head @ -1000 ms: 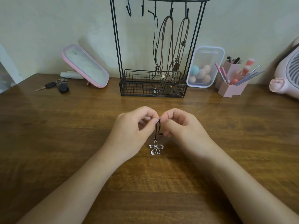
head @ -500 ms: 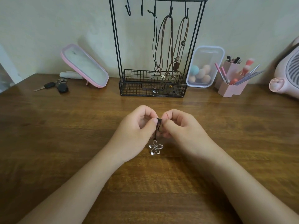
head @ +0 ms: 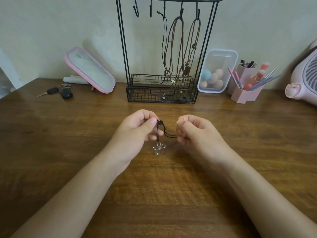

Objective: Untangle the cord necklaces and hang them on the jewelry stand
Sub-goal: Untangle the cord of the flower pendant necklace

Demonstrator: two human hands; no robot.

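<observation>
In the head view, a thin black cord necklace (head: 167,133) is held between two bare hands just above the brown wooden surface (head: 51,152) at the centre of the frame. The left hand (head: 137,133) is closed, its thumb and forefinger pinched on a small knot at the top of the cord. The right hand (head: 197,133) is curled, its fingertips gripped on the far end of a short strand that sags between the hands, which are near each other but apart. A clear flower-shaped pendant (head: 159,148) is hung from the cord below the left hand's fingers; whether it touches the surface cannot be told.

At the upper centre, a black wire jewelry stand (head: 123,48) with a mesh basket base is set against the wall. One thin black cord and two brown cord necklaces (head: 181,48) are hung from its three right-hand hooks, while the two left-hand hooks are bare. A pink-rimmed mirror (head: 89,69) and a bunch of keys (head: 58,91) are seen at the upper left, a clear box of makeup sponges (head: 217,71) and a pink brush holder (head: 245,90) at the upper right.
</observation>
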